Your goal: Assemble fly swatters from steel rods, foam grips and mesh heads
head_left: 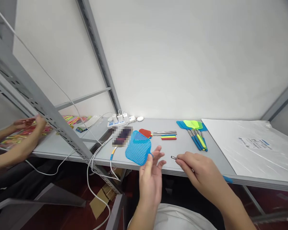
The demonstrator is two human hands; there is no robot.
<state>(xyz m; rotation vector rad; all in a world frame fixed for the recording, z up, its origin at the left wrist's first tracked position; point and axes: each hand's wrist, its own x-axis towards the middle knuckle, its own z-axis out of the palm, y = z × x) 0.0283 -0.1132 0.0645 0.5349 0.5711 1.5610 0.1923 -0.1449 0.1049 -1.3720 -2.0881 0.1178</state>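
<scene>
My left hand (151, 172) pinches a blue mesh fly swatter head (138, 148) at its narrow neck between thumb and index finger; the other fingers are spread. To its right, my right hand (199, 167) is closed around a thin metal rod (173, 157), whose tip points at the swatter head without touching it. A blue end (227, 179) shows beyond my right wrist; whether it belongs to the rod is hidden. On the table lie a red swatter head (145, 132), several metal rods (164, 133) and coloured handles (168, 137). Whole fly swatters (194, 131) lie fanned out farther right.
A large white wrapped board (254, 150) covers the table's right side. Left are a blurred-out flat object (122, 136), a power strip (121, 120) and white cables (92, 159). Beyond a grey metal post (60, 127), another person's hands (39, 123) handle colourful small items.
</scene>
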